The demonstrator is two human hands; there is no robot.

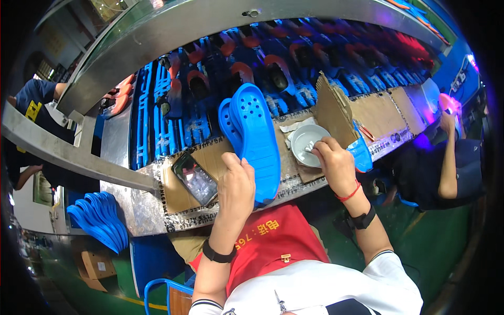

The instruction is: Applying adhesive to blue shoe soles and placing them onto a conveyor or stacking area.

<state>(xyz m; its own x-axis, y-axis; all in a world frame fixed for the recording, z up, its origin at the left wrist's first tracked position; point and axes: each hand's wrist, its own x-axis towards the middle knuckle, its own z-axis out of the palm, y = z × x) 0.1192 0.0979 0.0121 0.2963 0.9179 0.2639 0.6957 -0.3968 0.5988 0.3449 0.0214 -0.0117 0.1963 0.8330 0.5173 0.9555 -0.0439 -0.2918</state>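
Note:
My left hand (236, 181), fingers curled and pressed together, is beside a long blue shoe sole (260, 152) at the front of the bench. Whether a small thing is between those fingers is hidden. Holes dot the far end of this sole, and another blue sole (226, 123) is partly behind it. To the right, my right hand (333, 160) reaches into a white bowl (302, 138) with its fingertips pinched. Small white pieces (310, 147) lie in the bowl at the fingertips; what the pinch holds is too small to make out.
A phone (195, 179) lies left of my left hand. An upright cardboard flap (336, 107) stands behind the bowl. Beyond runs a conveyor with blue slats (152, 115) and orange-black shoe parts (276, 73). Blue strap-like pieces (100, 220) hang at the left corner. Other people are on both sides.

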